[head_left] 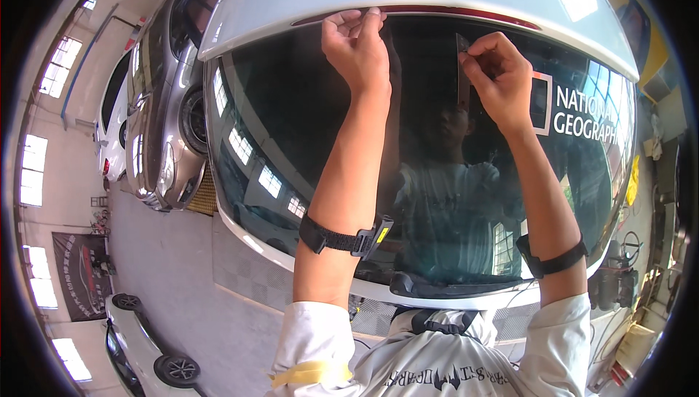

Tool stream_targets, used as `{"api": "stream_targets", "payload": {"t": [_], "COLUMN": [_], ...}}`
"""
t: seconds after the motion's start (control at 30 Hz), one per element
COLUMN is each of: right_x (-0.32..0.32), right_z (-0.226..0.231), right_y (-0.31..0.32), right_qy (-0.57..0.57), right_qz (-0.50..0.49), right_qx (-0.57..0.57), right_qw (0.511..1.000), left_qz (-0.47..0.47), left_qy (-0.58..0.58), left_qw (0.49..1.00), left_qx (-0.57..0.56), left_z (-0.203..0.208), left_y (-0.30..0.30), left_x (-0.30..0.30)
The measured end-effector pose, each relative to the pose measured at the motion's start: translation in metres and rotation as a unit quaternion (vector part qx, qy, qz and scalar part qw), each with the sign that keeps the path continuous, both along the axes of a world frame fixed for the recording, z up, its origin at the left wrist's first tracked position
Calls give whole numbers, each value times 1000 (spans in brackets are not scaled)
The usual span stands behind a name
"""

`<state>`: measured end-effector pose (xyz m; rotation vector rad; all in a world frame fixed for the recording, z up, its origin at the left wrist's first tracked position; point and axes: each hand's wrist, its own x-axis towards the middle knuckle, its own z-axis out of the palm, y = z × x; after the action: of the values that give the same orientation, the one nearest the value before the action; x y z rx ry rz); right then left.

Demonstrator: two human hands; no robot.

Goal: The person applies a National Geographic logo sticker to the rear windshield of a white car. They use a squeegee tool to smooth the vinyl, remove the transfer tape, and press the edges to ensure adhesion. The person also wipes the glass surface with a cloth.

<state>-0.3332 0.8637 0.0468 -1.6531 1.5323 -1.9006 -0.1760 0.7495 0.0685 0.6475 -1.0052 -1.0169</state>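
A white car's rear window (291, 106) fills the middle. Along its top edge runs a long red brake light (451, 10). My left hand (357, 51) is raised to the left part of that light, its fingers curled and thumb and fingertip close together; whatever they pinch is too small to make out. To the right, my right hand (501, 80) holds a thin dark flat strip (462, 80) between thumb and fingers. The strip stands upright against the dark glass. Just right of this hand a pale rectangular sticker frame (547, 106) and white lettering lie on the glass.
A wiper (451, 286) lies along the window's lower edge. Left of the car stands a grey-brown car (164, 106); another white car (149, 346) is at lower left. Black equipment (615, 280) stands on the right. Black straps (338, 239) circle both my forearms.
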Motion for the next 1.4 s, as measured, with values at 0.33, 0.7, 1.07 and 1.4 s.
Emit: {"api": "stream_targets", "payload": {"t": [0.33, 0.7, 1.07, 1.4], "right_x": [2, -5, -25, -22], "right_z": [0, -3, -107, -136], "right_y": [-3, 1, 256, 421], "right_qy": [-12, -84, -203, -533], "right_qz": [-14, 35, -29, -197], "right_qx": [10, -8, 87, 70], "right_qw": [1000, 996, 975, 820], "left_qz": [65, 268, 176, -232], "left_qy": [72, -379, -614, -644], "left_qw": [995, 851, 675, 505], "left_qx": [-34, -246, -369, -526], "left_z": [-14, -23, -33, -96], "left_y": [-13, 5, 45, 263], "left_x": [10, 2, -5, -159]}}
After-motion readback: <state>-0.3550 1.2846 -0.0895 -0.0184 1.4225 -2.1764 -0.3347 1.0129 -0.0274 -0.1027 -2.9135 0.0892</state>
